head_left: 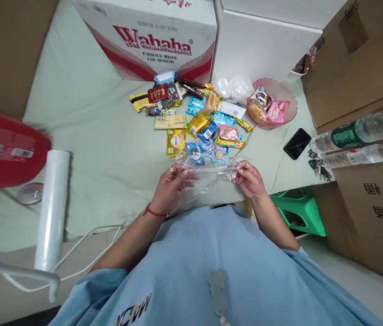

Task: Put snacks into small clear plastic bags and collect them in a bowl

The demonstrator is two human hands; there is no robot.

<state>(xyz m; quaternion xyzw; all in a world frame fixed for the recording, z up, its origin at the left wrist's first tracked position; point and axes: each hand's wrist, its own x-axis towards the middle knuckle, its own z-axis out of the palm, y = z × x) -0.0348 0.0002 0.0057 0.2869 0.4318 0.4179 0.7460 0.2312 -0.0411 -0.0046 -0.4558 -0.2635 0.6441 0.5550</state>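
We've got a clear bag pulled out btwn both hands, near the front edge of the table, w/ its far side overlapping the blue packs from our angle; can't tell if it's actually touching them. Our left hand has thumb + index pinched on one end of the bag, other fingers loosely bent, and there's a red cord on that wrist. Our right hand grips the other end, thumb pressed against the fingers. Bag's see-through and crinkly, so it's hard to make out any contents. Just past it we have a messy pile of snacks, incl. a yellow pack on the near left side. Pink bowl sits right of the pile w/ a few more wrapped bits in it. Further right: phone, then keys by two bottles. Wahaha box stands at the back, right behind the pile. Over on our left there's a white roll near smth red w/ stickers, and a green stool is down past the table on the right, fwiw.
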